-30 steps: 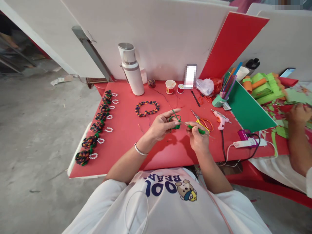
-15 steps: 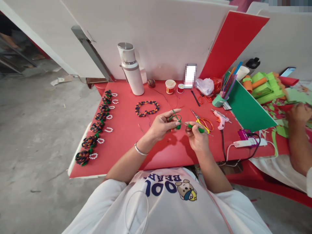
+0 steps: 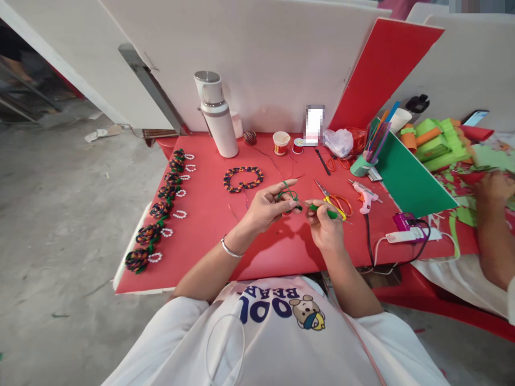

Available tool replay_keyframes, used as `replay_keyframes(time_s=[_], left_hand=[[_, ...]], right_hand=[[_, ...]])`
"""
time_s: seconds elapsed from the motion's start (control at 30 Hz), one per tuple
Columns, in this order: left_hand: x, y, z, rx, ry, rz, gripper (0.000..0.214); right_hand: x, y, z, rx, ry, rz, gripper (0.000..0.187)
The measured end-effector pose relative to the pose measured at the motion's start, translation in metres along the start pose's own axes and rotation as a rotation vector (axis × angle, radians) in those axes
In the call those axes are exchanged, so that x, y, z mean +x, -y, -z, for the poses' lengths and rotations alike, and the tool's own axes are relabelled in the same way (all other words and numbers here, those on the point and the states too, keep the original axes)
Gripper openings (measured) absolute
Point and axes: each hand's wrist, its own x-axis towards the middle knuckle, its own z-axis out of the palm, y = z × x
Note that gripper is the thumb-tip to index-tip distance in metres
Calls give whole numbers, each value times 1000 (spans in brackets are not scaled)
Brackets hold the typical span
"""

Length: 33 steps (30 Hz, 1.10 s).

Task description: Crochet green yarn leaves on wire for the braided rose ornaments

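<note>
Green cord (image 3: 290, 195) is looped over the left hand (image 3: 267, 207) at the centre of the frame, pinched between thumb and fingers with the forefinger stretched out. The right hand (image 3: 326, 228), just beside it, is clenched around a green-handled crochet hook (image 3: 324, 212) whose thin tip reaches the loop. Both hands hover above the red table (image 3: 209, 230).

Right of centre stands a teal cup (image 3: 359, 168) crammed with coloured sticks (image 3: 379, 135) that fan out towards the upper right. At the back of the table a small red-and-white paper cup (image 3: 281, 143) stands open; its contents cannot be told. A red thread spool (image 3: 298, 146) sits just beside it. Further left, a white flask (image 3: 218, 117) stands upright with its lid on. A white cup (image 3: 399, 120) shows behind the green board (image 3: 408, 179), its inside hidden.

Yellow-handled scissors (image 3: 335, 201) and a pink glue gun (image 3: 364, 197) lie to the right of the hands. A braided ring (image 3: 243, 178) lies above the left hand, and braided rosettes (image 3: 157, 208) with pearl loops line the left edge. At the right edge, a co-worker's hand (image 3: 494, 187) rests on green paper.
</note>
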Motion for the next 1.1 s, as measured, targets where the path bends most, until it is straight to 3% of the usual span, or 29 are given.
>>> replay_keyframes(time_s=[0.2,0.43,0.63,0.8,0.97,1.1], left_hand=[[0,1,1,3,10,-12,81],[0,-2,-1,4,-18,13,78],[-1,-5,2,-49,20,31,72],[1,-8,5,-76,92,125,80],[2,-9,7,-84,98,251,84],[1,-11,6,-115,81,273,78]], right_hand=[[1,-1,-1,-6,10,60,32],[3,-1,9,-204,116,204,27],[10,9,20,-413,246,411,18],[13,21,27,-552,405,569,12],[12,30,32,-689,464,657,14],[9,38,32,-766,512,796,20]])
